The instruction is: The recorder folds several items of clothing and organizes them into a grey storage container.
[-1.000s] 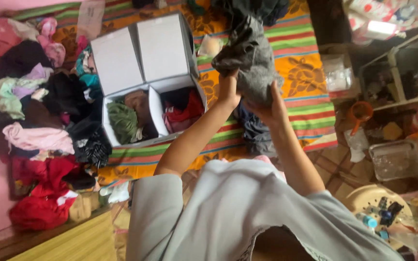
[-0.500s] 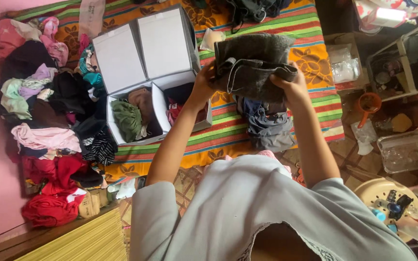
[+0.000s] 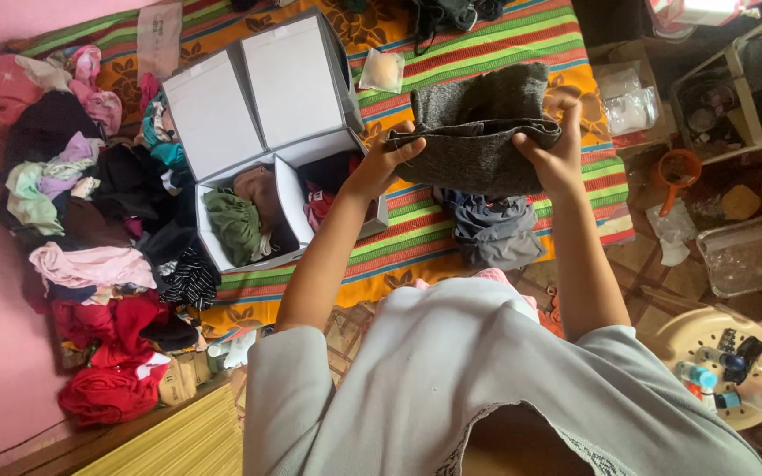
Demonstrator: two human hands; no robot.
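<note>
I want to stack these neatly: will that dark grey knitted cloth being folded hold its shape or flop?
The dark grey knitted cloth probably flops: it sags between the left hand and right hand. It seems light, since fingertips alone hold it up. Its fuzzy knit likely grips rather than slips.

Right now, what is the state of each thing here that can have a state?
Grey garment: folded, held up by both hands.
Left hand: gripping the garment.
Right hand: gripping the garment.
Storage box: lids open, clothes inside.
Clothes pile: unfolded, heaped.
</note>
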